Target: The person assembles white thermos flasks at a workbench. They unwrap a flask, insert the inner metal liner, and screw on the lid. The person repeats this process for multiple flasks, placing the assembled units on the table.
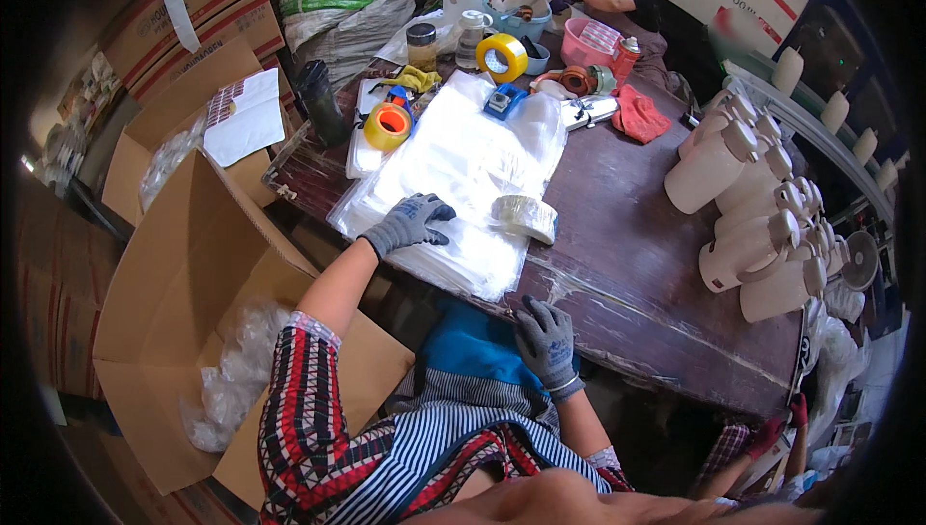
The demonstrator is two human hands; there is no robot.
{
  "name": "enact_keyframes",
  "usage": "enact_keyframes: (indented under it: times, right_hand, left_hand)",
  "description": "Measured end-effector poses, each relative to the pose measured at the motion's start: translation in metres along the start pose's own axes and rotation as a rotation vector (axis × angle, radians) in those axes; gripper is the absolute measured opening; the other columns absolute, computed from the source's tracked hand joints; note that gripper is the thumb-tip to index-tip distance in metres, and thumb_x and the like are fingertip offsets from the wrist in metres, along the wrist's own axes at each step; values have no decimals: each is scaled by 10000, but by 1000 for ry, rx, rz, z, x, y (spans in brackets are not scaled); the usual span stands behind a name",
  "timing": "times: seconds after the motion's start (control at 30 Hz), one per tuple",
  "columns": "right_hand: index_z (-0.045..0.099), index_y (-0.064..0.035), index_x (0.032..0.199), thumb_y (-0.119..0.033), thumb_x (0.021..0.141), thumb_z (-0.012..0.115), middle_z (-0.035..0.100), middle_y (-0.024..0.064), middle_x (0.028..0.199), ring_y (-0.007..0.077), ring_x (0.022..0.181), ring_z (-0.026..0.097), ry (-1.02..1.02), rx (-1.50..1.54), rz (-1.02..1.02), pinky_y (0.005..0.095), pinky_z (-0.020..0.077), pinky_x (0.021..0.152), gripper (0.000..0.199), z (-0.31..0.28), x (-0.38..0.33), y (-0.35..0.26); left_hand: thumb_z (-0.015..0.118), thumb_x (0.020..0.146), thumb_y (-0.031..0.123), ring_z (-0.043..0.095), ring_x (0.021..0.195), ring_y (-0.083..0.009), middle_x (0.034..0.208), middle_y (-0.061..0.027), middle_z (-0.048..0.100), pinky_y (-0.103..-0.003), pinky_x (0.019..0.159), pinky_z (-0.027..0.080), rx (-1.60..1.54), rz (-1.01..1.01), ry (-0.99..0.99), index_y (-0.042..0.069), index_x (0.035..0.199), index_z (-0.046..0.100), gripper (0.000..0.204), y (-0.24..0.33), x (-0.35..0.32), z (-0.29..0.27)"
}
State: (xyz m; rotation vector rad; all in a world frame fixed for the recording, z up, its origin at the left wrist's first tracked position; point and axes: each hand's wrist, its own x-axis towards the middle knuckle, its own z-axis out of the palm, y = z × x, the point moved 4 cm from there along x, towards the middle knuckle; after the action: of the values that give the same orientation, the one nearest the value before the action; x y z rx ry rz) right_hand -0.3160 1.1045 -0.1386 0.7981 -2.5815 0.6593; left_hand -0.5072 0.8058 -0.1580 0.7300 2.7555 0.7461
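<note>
My left hand, in a grey knitted work glove, lies palm down on a stack of clear plastic bags. Its fingers are spread and slightly bent, with nothing gripped that I can see. Beside those fingers a roll of clear tape rests on the bags. My right hand, gloved the same way, is at the near edge of the dark table. Its fingers are loosely apart and hold nothing visible. Toward the far end of the stack are a blue tape cutter and an orange-and-yellow tape roll.
White thermal jugs crowd the table's right side. Farther back are a large yellow tape roll, a red cloth and a pink basin. An opened cardboard box stands at my left. Other people work across the table and at the lower right.
</note>
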Motion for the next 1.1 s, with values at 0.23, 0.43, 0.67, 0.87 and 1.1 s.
enact_keyframes:
  times: [0.23, 0.43, 0.67, 0.87, 1.1]
  right_hand:
    - [643, -103, 1178, -180, 807, 717, 602, 142, 1312, 348, 1164, 572, -33, 44, -6, 479, 456, 960, 386, -4, 3, -19]
    - [644, -115, 1188, -223, 819, 711, 605, 137, 1291, 351, 1146, 579, -59, 100, 0, 488, 459, 951, 391, 3, 1, -25]
    - [628, -102, 1219, -299, 853, 719, 616, 143, 1235, 342, 1095, 604, -18, 276, 68, 462, 482, 936, 425, 13, 20, -49]
    - [617, -22, 1164, -276, 850, 765, 634, 216, 1104, 379, 1032, 635, 189, 561, 269, 445, 521, 883, 430, -9, 42, -56]
    - [661, -37, 1124, -182, 902, 683, 681, 176, 1060, 368, 987, 671, 26, 590, 463, 402, 536, 850, 266, -14, 26, 6]
  left_hand:
    - [614, 947, 392, 688, 958, -337, 1019, -139, 739, -434, 879, 521, -44, -114, 192, 117, 1043, 759, 325, -3, 3, -6]
    - [621, 948, 454, 700, 903, -300, 938, -85, 750, -397, 840, 537, 214, 125, 294, 130, 1023, 749, 357, 18, -32, -1]
    - [744, 905, 236, 717, 906, -165, 981, -76, 767, -312, 879, 544, -653, -170, 162, 25, 1052, 749, 257, 65, -48, -3]
    - [637, 981, 131, 677, 969, -158, 1049, -83, 721, -272, 853, 539, -1336, -155, 86, -32, 1134, 693, 230, 164, -119, 37]
    - [619, 1000, 158, 646, 1081, -255, 1175, -128, 680, -425, 975, 515, -1832, -75, 224, 29, 1233, 622, 267, 151, -136, 68]
